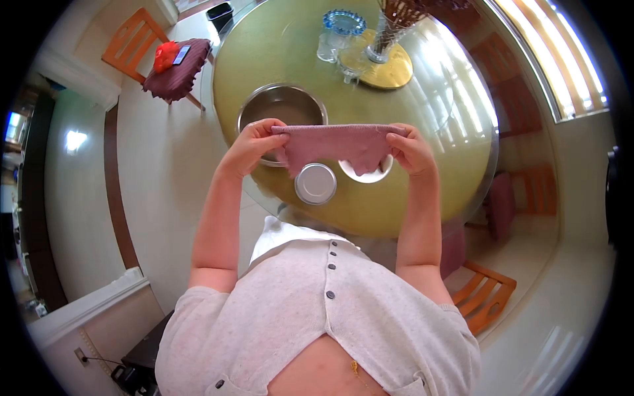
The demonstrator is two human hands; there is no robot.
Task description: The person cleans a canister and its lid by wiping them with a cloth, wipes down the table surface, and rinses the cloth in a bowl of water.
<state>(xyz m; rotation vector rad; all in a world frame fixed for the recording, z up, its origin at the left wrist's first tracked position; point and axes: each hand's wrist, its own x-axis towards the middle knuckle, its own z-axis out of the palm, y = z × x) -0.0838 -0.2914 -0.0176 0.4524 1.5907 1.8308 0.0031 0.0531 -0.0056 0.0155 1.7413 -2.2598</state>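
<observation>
Inscriptions, all classes: we find no text, label, brand, number or sign that can be read on any object in view, and we list none.

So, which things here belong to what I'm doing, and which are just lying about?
Likely the job:
cloth, held up by left hand and right hand
perhaps basin, tin, bowl, all close by

Apparently just lying about:
vase
glasses
blue dish
phone
bin
</observation>
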